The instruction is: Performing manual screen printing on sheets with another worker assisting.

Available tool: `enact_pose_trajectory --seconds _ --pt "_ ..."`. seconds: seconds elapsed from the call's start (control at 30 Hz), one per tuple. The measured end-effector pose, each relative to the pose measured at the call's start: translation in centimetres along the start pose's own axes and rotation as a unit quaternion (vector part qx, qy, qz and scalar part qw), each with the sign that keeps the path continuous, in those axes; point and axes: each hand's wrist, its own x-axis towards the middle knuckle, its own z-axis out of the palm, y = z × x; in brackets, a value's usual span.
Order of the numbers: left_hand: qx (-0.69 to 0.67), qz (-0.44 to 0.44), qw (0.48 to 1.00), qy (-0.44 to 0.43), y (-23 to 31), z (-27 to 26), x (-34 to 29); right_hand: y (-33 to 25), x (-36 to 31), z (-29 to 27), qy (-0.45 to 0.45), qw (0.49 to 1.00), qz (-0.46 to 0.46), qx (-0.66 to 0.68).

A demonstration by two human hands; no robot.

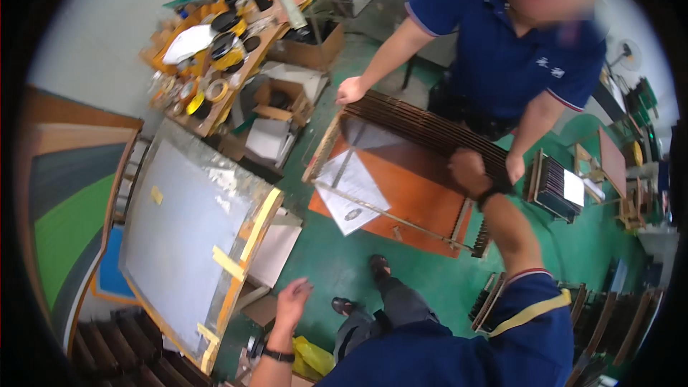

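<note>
Head view. Slatted brown rack (430, 125) stands between wearer and co-worker (519, 50), whose two hands (351, 90) hold its ends. Wearer's right hand (467, 172) at the slats, blurred; cannot tell whether it grips. Left hand (292, 302) free, fingers loosely curled, near taped framed panel (190, 222). White sheet (351, 197) on orange board (426, 222). Cardboard carton (271, 110): dark contents. Bench (240, 89) crowded with jars, tape rolls (216, 90).

Right hand (469, 172) at slatted rack (424, 123)
</note>
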Motion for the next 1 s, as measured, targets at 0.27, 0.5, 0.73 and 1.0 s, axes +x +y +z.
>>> enact_pose_trajectory --seconds 0.27,0.5,0.73,1.0 --pt "-0.085 0.206 0.946 -0.235 16.7 13.1 4.5 -1.1 -9.5 -25.4 0.330 0.910 -0.119 0.223" --pt "-0.440 0.097 0.886 -0.106 15.4 11.8 3.7 -18.0 -17.5 -28.5 0.134 0.894 -0.214 0.369" --pt "-0.415 0.160 0.895 -0.048 7.4 -9.0 -0.1 -20.4 -7.0 -20.3 -0.038 0.859 -0.025 0.509" --pt "-0.529 0.185 0.827 0.056 0.7 -15.5 -7.1 -33.5 -9.0 -22.5 -0.329 0.501 -0.088 0.795"
